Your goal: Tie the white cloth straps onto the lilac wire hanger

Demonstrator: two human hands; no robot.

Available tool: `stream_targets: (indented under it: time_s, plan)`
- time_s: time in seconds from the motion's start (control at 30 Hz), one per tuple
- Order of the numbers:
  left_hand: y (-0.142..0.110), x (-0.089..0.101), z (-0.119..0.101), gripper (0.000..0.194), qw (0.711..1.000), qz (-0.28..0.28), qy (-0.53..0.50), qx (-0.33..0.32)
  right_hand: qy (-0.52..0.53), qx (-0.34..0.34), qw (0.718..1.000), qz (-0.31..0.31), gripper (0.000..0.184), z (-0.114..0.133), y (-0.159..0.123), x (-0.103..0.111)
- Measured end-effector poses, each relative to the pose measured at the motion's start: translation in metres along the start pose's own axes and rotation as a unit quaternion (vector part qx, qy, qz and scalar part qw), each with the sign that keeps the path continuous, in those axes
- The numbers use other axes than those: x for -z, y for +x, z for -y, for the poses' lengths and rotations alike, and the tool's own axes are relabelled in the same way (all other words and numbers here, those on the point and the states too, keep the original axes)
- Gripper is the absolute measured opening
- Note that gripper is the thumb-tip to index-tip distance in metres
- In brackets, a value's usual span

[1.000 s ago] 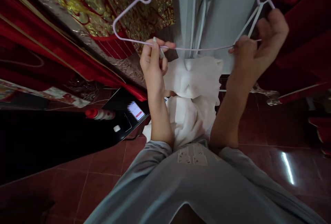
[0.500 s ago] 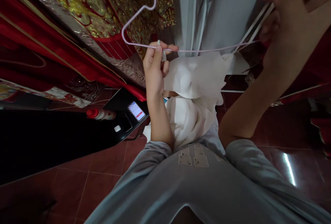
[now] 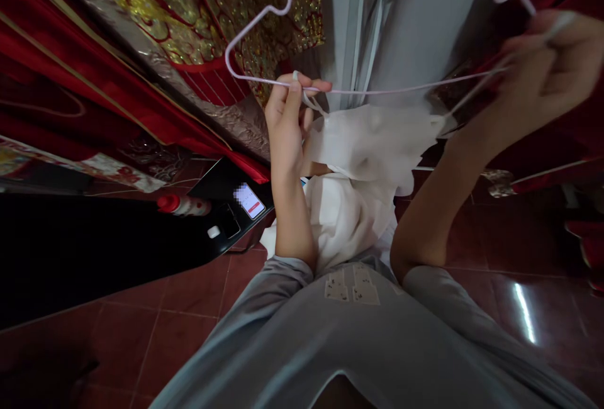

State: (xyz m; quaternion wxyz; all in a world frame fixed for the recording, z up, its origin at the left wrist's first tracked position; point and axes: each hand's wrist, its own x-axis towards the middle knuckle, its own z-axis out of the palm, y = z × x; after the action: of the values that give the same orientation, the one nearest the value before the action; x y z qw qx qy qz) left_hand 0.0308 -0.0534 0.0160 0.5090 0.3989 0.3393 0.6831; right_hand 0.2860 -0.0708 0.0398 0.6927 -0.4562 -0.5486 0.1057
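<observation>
A pale lilac clothes hanger (image 3: pixel 252 30) spans the upper middle, its lower bar running nearly level. My left hand (image 3: pixel 286 110) pinches that bar near its left end, with a thin white strap looped about the fingers. Below the bar hangs a white ruffled garment (image 3: pixel 372 141), its lower folds bunched before my body. My right hand (image 3: pixel 550 69), smeared by motion, is closed at the hanger's right end. From the garment's right corner a white strap (image 3: pixel 465 102) stretches taut up to that hand.
Gold sequined and red garments (image 3: pixel 245 12) hang at the left, with dark red cloth at the right. A black table (image 3: pixel 117 252) on the left carries a lit phone (image 3: pixel 251 202), a red-capped bottle (image 3: pixel 182 205) and a small white case (image 3: pixel 214 231). Grey panels (image 3: pixel 415 25) stand ahead.
My right hand has moved right and a little down, drawing the strap and the garment's right corner outward. The hanger's right shoulder now shows. My left hand keeps its hold.
</observation>
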Motion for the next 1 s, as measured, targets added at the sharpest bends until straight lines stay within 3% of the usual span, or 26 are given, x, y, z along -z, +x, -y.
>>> stream_targets:
  time_s: [0.03,0.13,0.2,0.4,0.5,0.63,0.7,0.8,0.87,0.93,1.0]
  plan:
    - [-0.001,-0.001,0.0,0.028,1.0,-0.002,0.0,0.0,-0.011,0.066,0.994,-0.087,0.02,0.003,-0.006,-0.015]
    - [0.0,-0.001,0.002,0.026,1.0,-0.011,0.004,-0.001,-0.067,0.083,0.992,0.068,0.021,0.007,-0.018,-0.046]
    - [0.001,0.0,0.001,0.027,1.0,-0.011,0.012,-0.002,-0.085,0.06,0.982,0.155,0.027,0.008,-0.023,-0.051]
    - [0.003,0.023,-0.008,0.016,0.997,0.037,0.047,-0.038,-0.089,0.039,0.98,0.172,0.027,0.016,-0.03,-0.04]
    - [0.009,0.046,-0.008,0.017,0.99,-0.027,0.091,-0.109,-0.083,0.037,0.979,0.18,0.028,0.021,-0.032,-0.041]
    - [0.022,0.074,-0.008,0.027,0.95,-0.162,0.125,-0.237,-0.071,0.037,0.98,0.181,0.028,0.021,-0.034,-0.042]
    - [0.029,0.081,-0.013,0.02,0.926,-0.175,0.115,-0.313,-0.058,0.04,0.982,0.173,0.028,0.02,-0.034,-0.043]
    - [0.036,0.081,-0.027,0.016,0.902,-0.099,0.133,-0.399,-0.043,0.042,0.983,0.175,0.029,0.019,-0.034,-0.042]
    - [0.039,0.078,-0.038,0.02,0.894,-0.024,0.157,-0.418,-0.033,0.047,0.984,0.167,0.03,0.018,-0.034,-0.042]
    - [0.043,0.073,-0.05,0.02,0.898,0.048,0.16,-0.407,-0.03,0.048,0.986,0.159,0.031,0.017,-0.035,-0.042]
    - [0.047,0.066,-0.062,0.021,0.917,0.092,0.164,-0.352,-0.036,0.046,0.986,0.156,0.031,0.017,-0.036,-0.042]
